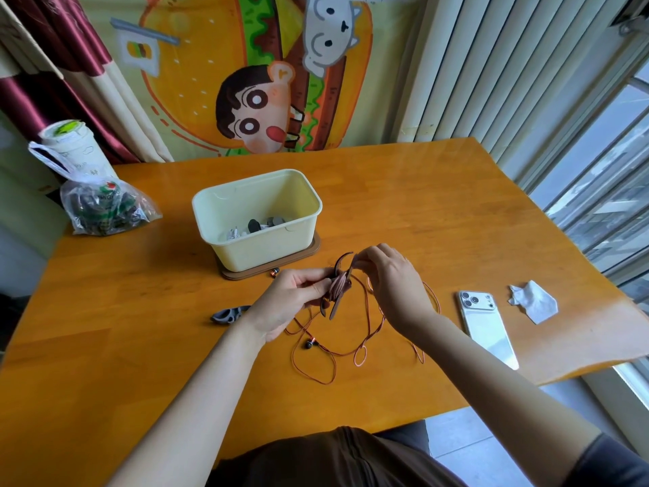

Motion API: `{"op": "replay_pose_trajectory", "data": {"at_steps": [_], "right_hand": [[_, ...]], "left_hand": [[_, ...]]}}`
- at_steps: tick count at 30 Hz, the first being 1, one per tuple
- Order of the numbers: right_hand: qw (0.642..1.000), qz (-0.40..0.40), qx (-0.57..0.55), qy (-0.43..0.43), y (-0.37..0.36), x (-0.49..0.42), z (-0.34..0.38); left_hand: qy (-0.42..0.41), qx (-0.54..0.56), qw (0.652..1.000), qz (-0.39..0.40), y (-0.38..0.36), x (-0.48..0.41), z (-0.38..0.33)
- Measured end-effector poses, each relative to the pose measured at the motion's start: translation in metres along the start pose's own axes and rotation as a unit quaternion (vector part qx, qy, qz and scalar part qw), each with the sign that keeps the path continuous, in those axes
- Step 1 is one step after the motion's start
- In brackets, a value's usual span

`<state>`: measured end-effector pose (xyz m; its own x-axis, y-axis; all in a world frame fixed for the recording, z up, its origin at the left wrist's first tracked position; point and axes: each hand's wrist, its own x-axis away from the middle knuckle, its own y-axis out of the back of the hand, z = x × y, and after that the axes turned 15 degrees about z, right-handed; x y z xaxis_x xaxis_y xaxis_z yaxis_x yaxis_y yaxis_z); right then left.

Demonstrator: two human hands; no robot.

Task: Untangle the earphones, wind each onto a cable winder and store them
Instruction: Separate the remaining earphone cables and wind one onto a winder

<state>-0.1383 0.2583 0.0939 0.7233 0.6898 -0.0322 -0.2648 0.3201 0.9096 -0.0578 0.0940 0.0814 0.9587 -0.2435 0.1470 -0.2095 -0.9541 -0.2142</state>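
The left hand [298,297] closes its grip on the body of a brown cable winder [339,286], thumb and fingers pinching its soft, leather-like folds just above the table [421,205]. The right hand [389,275] pinches the winder's upper flap between its fingertips. A thin reddish-brown earphone cable [351,349] hangs from the winder and lies in loose, crossing loops on the orange wooden table below both hands, with a dark earbud [309,344] resting among them. A flat grey winder [228,314] lies to the left of the left wrist. Behind the hands stands a cream plastic storage box [267,251], rectangular with rounded corners, on a brown base; white earphones and grey winders lie inside. To the right lie a white phone [486,325], camera side up, and a crumpled tissue [533,300]. At far left sits a clear plastic bag [102,209]; its lettering is too blurred to read.
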Motion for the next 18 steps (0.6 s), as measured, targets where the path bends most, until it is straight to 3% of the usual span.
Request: {"op": "replay_pose_trajectory", "data": {"at_steps": [4,11,18], "right_hand": [[0.998,-0.009,-0.055,-0.012,-0.007,-0.001,0.003],[0.999,-0.006,-0.029,0.021,-0.017,0.005,0.011],[0.979,0.098,-0.176,-0.044,-0.024,0.007,0.017]], "left_hand": [[-0.015,0.084,0.996,-0.015,-0.008,-0.002,-0.001],[-0.049,0.136,0.987,-0.065,-0.014,-0.005,-0.002],[-0.144,0.292,0.938,-0.122,-0.012,-0.008,-0.014]]}}
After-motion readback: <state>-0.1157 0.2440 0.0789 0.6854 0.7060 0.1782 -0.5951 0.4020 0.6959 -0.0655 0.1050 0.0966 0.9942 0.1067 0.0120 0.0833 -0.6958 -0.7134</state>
